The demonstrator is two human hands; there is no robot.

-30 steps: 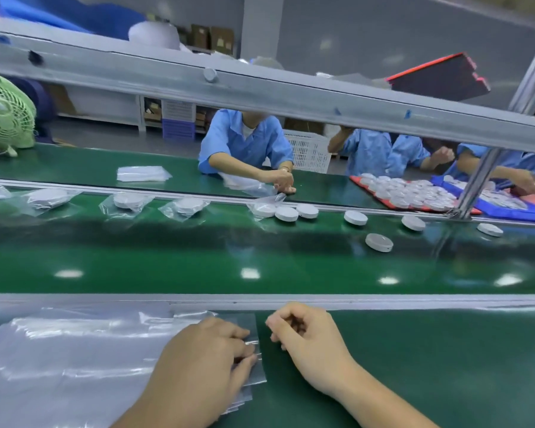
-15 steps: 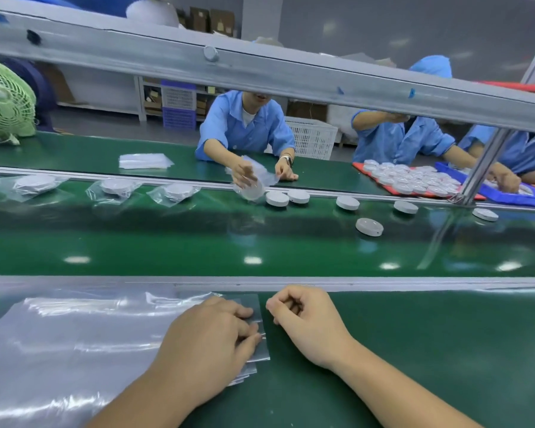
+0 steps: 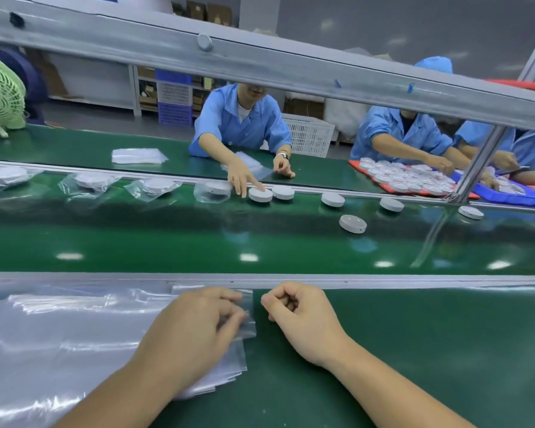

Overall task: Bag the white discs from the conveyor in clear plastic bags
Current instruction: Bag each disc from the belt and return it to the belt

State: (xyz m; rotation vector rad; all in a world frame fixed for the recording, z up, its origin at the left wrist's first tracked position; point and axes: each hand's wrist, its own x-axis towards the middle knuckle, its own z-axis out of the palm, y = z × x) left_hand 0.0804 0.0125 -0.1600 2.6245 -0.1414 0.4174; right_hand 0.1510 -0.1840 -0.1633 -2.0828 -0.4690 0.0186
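Across the belt, the far worker's hand [image 3: 243,180] has come forward onto a disc. Near side, the left hand [image 3: 195,329] pinches a corner of the flat stack of clear plastic bags [image 3: 59,335], while the right hand [image 3: 303,319] lies fisted and empty just beside it. The round white plastic discs [image 3: 352,223] ride the glossy green conveyor belt [image 3: 167,242], well apart. Next job, I'd say: peel one bag open, then reach far.

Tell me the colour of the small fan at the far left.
The fan is pale green; the head view, the only one, shows it.

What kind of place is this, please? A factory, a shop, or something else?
Most likely a factory packing line: a green conveyor belt carries white discs, some already in clear bags, and workers in blue coats work along it.
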